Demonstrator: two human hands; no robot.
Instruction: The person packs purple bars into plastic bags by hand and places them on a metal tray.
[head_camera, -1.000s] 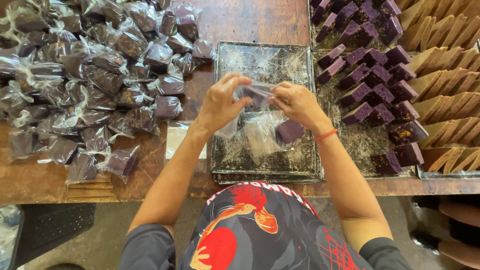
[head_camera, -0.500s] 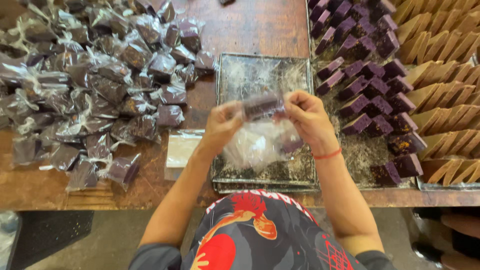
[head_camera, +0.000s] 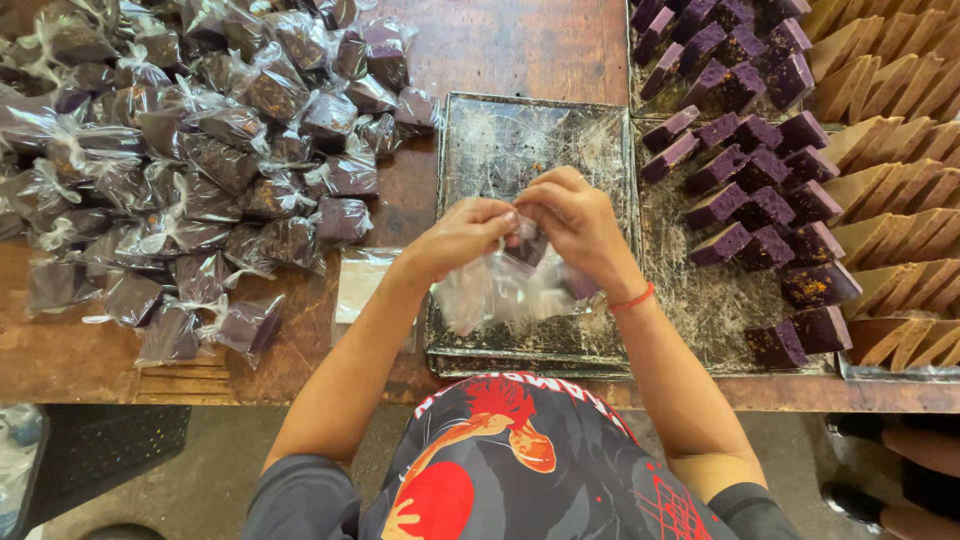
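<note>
Nearest the camera, the person's forearms reach out over the edge of the wooden table (head_camera: 520, 50). The left hand (head_camera: 462, 237) and right hand (head_camera: 575, 222) meet above an empty metal tray (head_camera: 500, 140), fingertips pinched together on the top of a clear plastic bag (head_camera: 495, 290) that hangs below them with a purple block inside. Just left of the tray lies a flat stack of empty bags (head_camera: 358, 285). Farther left spreads a heap of wrapped purple pieces (head_camera: 190, 170). To the right, bare purple blocks (head_camera: 745, 150) sit on another tray, with tan wedges (head_camera: 890, 150) beyond them.
</note>
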